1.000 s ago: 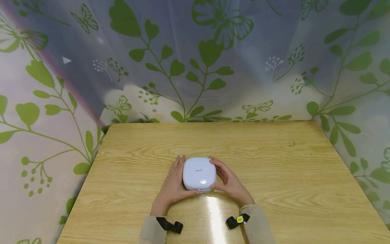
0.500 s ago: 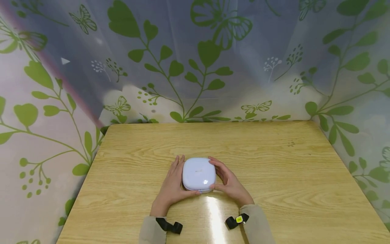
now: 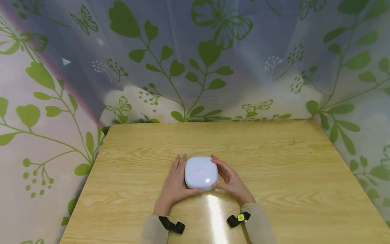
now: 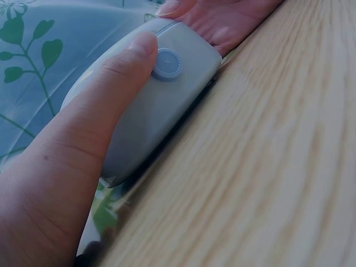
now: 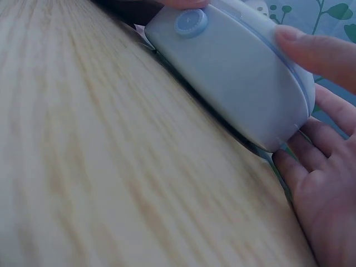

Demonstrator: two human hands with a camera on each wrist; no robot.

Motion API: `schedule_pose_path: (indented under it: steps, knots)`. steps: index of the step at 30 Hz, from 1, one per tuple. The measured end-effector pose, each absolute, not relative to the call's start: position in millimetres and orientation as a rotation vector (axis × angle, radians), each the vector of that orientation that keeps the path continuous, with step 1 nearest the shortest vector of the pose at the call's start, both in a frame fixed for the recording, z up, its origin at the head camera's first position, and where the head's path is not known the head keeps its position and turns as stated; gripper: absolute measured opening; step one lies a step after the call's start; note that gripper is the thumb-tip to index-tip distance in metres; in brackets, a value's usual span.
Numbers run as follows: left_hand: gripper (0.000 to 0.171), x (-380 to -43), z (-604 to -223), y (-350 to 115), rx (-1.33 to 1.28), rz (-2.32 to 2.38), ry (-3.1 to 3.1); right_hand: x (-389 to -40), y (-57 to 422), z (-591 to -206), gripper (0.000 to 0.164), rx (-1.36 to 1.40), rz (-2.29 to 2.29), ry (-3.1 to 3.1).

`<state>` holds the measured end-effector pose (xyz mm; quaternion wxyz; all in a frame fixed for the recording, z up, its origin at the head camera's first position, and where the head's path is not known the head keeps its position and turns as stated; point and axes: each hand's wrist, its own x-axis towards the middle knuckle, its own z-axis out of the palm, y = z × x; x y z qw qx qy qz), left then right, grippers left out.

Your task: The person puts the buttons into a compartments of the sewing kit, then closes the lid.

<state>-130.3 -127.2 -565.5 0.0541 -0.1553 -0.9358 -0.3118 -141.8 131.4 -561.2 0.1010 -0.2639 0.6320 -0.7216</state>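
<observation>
A glossy white rounded-square case (image 3: 201,172) with a closed lid sits on the table in the head view. Its front wall bears a round bluish ribbed button (image 4: 167,65), just below the lid seam. My left hand (image 3: 175,184) holds the case from the left, fingers stretched along that side and thumb across the front beside the button. From the right, my right hand (image 3: 233,183) grips it, with the thumb at the front right corner by the seam and the fingers curled round the far right side. The inside of the case is hidden.
The wood-grain table (image 3: 274,162) extends round both hands. Hanging cloth (image 3: 170,40) printed with green leaves and butterflies borders its back and sides. Black straps with small devices sit on both wrists, over beige sleeves (image 3: 259,223).
</observation>
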Motion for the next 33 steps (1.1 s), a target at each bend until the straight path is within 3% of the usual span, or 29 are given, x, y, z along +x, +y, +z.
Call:
schedule_pose_path:
  steps: [17,33]
  knots:
    - [0.135,-130.7,-567.0,-130.5,-0.498,-0.944,-2.836,-141.9,130.2,-558.8,0.079,-0.829,-2.143,1.845]
    - [0.131,-130.2,-567.0,-131.7,-0.540,-0.992,-2.825,-139.8,132.2,-559.7,0.059,-0.707,-2.242,1.777]
